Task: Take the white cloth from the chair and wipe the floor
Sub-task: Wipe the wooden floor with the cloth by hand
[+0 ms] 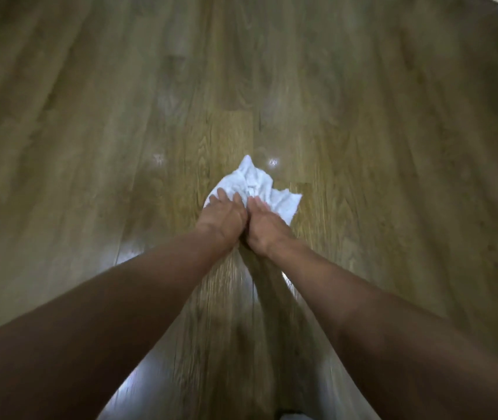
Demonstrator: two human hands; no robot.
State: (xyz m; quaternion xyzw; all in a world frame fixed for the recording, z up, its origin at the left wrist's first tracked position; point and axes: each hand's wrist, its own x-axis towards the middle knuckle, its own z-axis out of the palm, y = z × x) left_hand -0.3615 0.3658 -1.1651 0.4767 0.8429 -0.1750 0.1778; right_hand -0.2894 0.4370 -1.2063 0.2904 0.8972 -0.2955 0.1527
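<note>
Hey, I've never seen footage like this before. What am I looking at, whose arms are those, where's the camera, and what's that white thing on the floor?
There is no machine here. This is a single picture from a wide-angle camera worn on a person's head, looking forward and down. That is why two bare arms seem to reach in from the bottom edge and the boards bend towards the sides. The surface is a wooden floor. On it lies a crumpled white cloth. The left hand and the right hand rest side by side on the near part of the cloth. Their fingers lie fairly flat on it rather than curled round it, so they appear to press it against the floor for wiping. The picture is slightly blurred, so finer finger detail is hard to tell. Neither hand holds anything else.
</note>
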